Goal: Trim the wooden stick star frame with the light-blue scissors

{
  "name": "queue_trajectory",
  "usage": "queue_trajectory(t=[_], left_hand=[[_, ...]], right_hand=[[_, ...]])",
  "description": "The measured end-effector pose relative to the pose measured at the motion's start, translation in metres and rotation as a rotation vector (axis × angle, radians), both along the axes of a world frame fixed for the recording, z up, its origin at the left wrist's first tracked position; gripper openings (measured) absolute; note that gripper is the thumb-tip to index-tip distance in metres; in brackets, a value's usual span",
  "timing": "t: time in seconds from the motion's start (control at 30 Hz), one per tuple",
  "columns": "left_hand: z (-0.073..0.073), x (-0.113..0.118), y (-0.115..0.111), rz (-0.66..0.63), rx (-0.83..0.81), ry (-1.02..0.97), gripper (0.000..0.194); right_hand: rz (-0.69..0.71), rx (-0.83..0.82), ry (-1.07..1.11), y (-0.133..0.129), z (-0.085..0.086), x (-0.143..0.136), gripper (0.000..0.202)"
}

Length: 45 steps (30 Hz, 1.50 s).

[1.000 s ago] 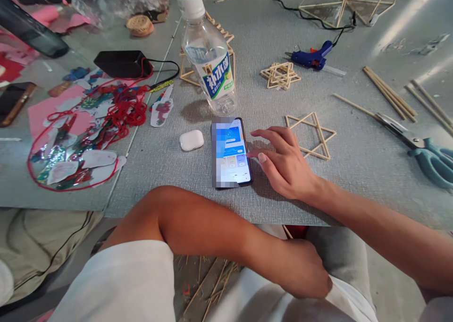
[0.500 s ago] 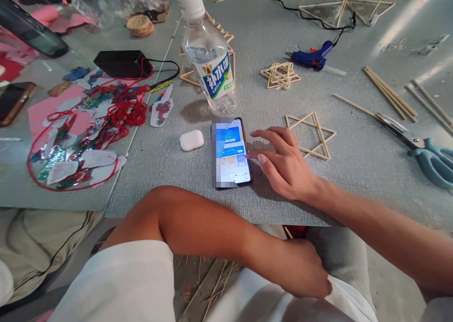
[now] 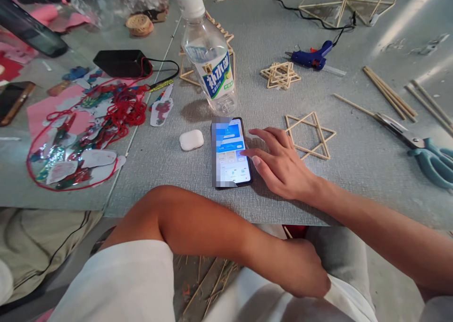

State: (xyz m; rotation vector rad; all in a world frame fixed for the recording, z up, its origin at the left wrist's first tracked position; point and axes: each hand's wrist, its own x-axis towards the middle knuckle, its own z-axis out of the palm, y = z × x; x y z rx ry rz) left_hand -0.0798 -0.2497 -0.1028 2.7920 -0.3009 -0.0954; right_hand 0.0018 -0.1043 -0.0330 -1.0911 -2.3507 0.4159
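A smartphone (image 3: 235, 171) with a lit screen, partly blurred out, lies flat on the grey table. My right hand (image 3: 283, 164) comes in over its right edge, fingers apart, one fingertip on the screen. Close behind that hand is a flat six-pointed star of thin wooden sticks (image 3: 318, 135). My left hand (image 3: 307, 270) rests low over my lap, below the table edge. It looks curled closed; its fingers and anything inside them are hidden. Left of the phone lies a white earbud case (image 3: 191, 139), and a clear plastic bottle (image 3: 215, 72) stands behind it.
Blue scissors (image 3: 421, 149) and wooden sticks (image 3: 389, 94) lie at the right. Farther back are a blue glue gun (image 3: 313, 56) and a small layered stick star (image 3: 281, 75). Red cord (image 3: 129, 109) tangles over paper cutouts at the left, near a black box (image 3: 120, 63).
My right hand has shifted slightly left, its fingertip farther onto the phone. The screen content has scrolled up a little. My left hand stays in place.
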Motion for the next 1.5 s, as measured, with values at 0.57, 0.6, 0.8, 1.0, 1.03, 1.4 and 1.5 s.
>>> queue_trajectory(t=[0.57,0.6,0.8,1.0,1.03,1.4,1.5], left_hand=[[-0.006,0.000,-0.005,0.034,0.003,-0.036,0.018],[-0.005,0.000,-0.005,0.032,0.005,-0.033,0.017],[-0.005,-0.001,-0.004,0.015,0.002,-0.021,0.012],[-0.008,0.002,-0.006,0.016,-0.031,-0.010,0.017],[-0.009,0.003,-0.007,0.014,-0.037,-0.002,0.017],[-0.005,0.006,-0.006,-0.027,-0.003,0.084,0.015],[-0.001,0.006,-0.004,-0.036,0.002,0.107,0.018]], right_hand=[[0.003,0.061,-0.016,0.001,-0.006,-0.001,0.054],[0.028,0.065,0.000,0.001,-0.004,0.000,0.054],[0.088,0.061,0.047,0.001,0.003,0.004,0.050],[0.077,0.035,0.044,0.001,0.003,0.005,0.047],[0.080,0.030,0.044,0.001,0.004,0.004,0.047],[0.126,0.054,0.059,0.001,0.003,0.004,0.049],[0.128,0.045,0.052,0.000,0.003,0.003,0.051]])
